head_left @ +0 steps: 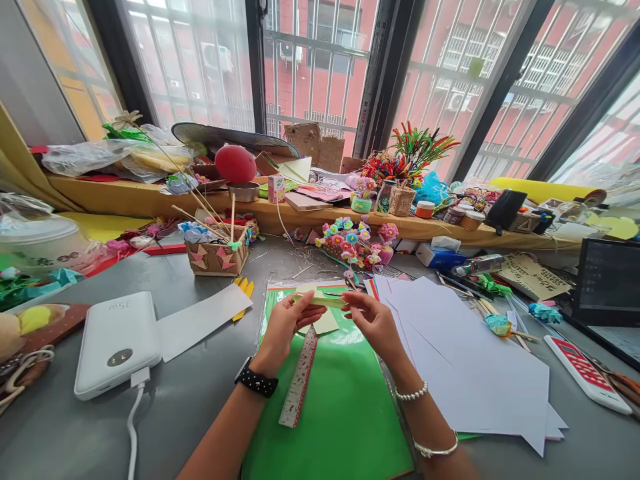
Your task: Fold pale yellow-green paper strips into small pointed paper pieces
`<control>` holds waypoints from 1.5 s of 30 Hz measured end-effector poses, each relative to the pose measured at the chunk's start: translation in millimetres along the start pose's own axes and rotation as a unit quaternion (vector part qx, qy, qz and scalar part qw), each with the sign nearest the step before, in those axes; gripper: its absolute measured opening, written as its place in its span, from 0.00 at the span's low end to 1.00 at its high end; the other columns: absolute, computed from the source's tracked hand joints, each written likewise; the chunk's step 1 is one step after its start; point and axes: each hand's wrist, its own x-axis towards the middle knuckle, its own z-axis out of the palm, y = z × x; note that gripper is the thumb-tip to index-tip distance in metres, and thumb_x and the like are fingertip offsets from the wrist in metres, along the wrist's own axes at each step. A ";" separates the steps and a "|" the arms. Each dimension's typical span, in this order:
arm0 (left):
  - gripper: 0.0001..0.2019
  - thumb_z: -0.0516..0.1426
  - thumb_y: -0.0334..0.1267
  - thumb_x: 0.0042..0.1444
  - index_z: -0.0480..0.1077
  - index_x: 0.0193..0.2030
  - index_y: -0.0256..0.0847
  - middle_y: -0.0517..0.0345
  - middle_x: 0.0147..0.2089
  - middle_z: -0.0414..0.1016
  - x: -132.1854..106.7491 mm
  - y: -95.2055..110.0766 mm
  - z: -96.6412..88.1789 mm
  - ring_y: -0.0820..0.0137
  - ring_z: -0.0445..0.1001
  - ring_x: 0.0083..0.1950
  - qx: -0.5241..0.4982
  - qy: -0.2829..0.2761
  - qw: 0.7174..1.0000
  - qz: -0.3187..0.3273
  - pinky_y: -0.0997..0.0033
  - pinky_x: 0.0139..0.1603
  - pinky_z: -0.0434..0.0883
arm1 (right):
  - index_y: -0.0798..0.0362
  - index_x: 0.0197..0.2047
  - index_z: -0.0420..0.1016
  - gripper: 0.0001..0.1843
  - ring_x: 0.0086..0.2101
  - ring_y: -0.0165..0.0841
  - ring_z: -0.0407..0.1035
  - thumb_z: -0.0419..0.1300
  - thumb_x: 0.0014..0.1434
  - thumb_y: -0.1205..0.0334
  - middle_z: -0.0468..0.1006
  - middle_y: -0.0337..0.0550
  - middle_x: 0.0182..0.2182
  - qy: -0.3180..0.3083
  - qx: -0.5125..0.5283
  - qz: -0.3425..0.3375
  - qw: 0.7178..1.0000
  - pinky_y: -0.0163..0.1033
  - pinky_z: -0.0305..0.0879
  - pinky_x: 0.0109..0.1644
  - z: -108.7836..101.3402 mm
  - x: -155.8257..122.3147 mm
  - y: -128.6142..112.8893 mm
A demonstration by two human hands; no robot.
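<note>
My left hand point(289, 321) and my right hand point(371, 319) both pinch a narrow pale yellow-green paper strip point(323, 301), one at each end, just above the desk. Under them lie a pale yellow paper piece point(327, 323) and a patterned ruler point(300, 377) on a green sheet point(335, 413). My left wrist wears a black dotted watch band, my right wrist a bead bracelet and a bangle.
A stack of white paper point(465, 360) lies right of the green sheet. A white power bank point(116, 341) with a cable sits at the left, a red calculator point(585, 372) and a laptop point(607, 283) at the right. Paper flowers point(356, 243), a cardboard box with sticks point(217, 257) and craft clutter fill the back.
</note>
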 end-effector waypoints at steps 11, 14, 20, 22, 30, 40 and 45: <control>0.10 0.56 0.40 0.46 0.65 0.31 0.34 0.51 0.31 0.75 -4.9 -1.9 6.6 0.69 0.74 0.33 0.022 -0.049 0.998 -0.031 0.75 0.34 0.71 | 0.51 0.40 0.71 0.13 0.34 0.33 0.68 0.57 0.48 0.63 0.73 0.44 0.34 -0.031 -0.114 -0.094 0.989 0.37 0.69 0.34 1.4 -2.5 -0.3; 0.10 0.56 0.41 0.45 0.65 0.30 0.35 0.53 0.30 0.74 -4.4 -0.1 4.9 0.69 0.74 0.33 0.056 -0.048 0.997 0.002 0.73 0.36 0.70 | 0.51 0.39 0.72 0.12 0.29 0.32 0.70 0.57 0.49 0.62 0.73 0.44 0.33 -0.026 -0.102 -0.068 0.992 0.37 0.69 0.32 -1.0 -1.8 0.3; 0.17 0.59 0.37 0.40 0.66 0.40 0.38 0.54 0.39 0.72 -1.7 7.1 -1.1 0.67 0.70 0.41 0.171 -0.116 0.968 0.145 0.72 0.38 0.69 | 0.55 0.37 0.72 0.13 0.25 0.32 0.71 0.58 0.47 0.61 0.74 0.42 0.26 -0.020 -0.020 0.014 1.000 0.36 0.68 0.30 -5.2 0.4 -3.6; 0.15 0.59 0.37 0.40 0.68 0.37 0.38 0.55 0.39 0.72 -1.8 8.1 -2.3 0.68 0.70 0.40 0.210 -0.122 0.957 0.160 0.73 0.37 0.68 | 0.55 0.37 0.72 0.13 0.25 0.32 0.71 0.58 0.47 0.61 0.74 0.42 0.25 -0.015 -0.005 0.024 1.000 0.36 0.68 0.30 -5.9 0.4 -4.8; 0.11 0.59 0.38 0.41 0.71 0.34 0.38 0.55 0.36 0.74 -3.6 6.1 -2.3 0.68 0.72 0.36 0.265 -0.075 0.940 0.200 0.75 0.34 0.69 | 0.55 0.35 0.72 0.11 0.24 0.31 0.71 0.58 0.46 0.61 0.74 0.40 0.23 -0.010 0.009 0.030 0.999 0.36 0.68 0.30 -6.4 -0.2 -5.5; 0.10 0.57 0.36 0.43 0.71 0.35 0.37 0.55 0.36 0.75 -6.7 4.8 3.1 0.68 0.73 0.38 0.198 -0.067 0.959 0.191 0.71 0.40 0.69 | 0.54 0.33 0.73 0.09 0.24 0.30 0.71 0.59 0.46 0.62 0.74 0.39 0.22 0.013 0.027 0.024 0.999 0.35 0.68 0.29 -4.8 -0.9 -8.0; 0.10 0.57 0.37 0.43 0.71 0.35 0.38 0.55 0.37 0.75 -6.3 5.8 2.0 0.67 0.72 0.40 0.194 -0.079 0.959 0.190 0.72 0.40 0.69 | 0.54 0.32 0.73 0.08 0.26 0.31 0.71 0.59 0.46 0.63 0.75 0.39 0.23 0.015 0.051 0.020 0.998 0.35 0.68 0.31 -4.5 -0.9 -8.4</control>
